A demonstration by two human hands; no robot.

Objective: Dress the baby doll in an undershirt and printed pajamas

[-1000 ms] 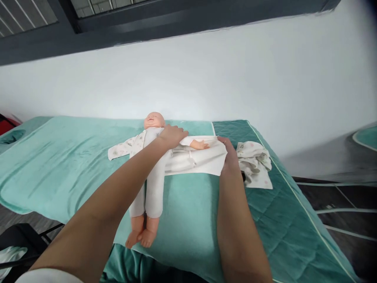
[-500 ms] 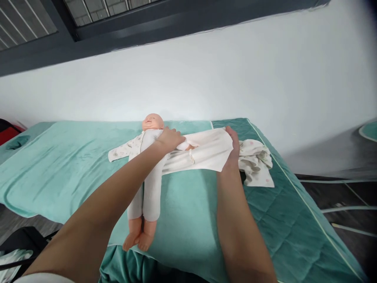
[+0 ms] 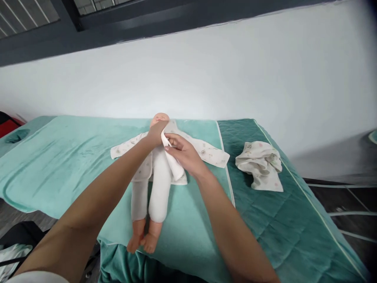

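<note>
A baby doll [image 3: 160,192] in white leggings lies on its back, bare feet toward me. Its white printed baby shirt [image 3: 213,154] is unfastened at the front, with both sleeves spread out sideways. Just below the doll's chin, my left hand [image 3: 157,134] closes on the shirt's front edge near the collar; its fingertips are partly hidden by the cloth. My right hand [image 3: 183,153] pinches the same turned-up edge slightly lower, over the doll's chest. Part of the doll's face is covered by my left hand.
A crumpled printed baby garment [image 3: 260,165] lies at the right on the dark green quilted cover [image 3: 273,220]. Under the doll spreads a light green sheet [image 3: 79,165]. Behind the bed rises a white wall [image 3: 206,74]. A black bag [image 3: 25,236] is at lower left.
My right hand has come left from the stretched-out shirt panel to the doll's chest. The shirt sleeve now lies flat to the right. My left hand has shifted up toward the collar.
</note>
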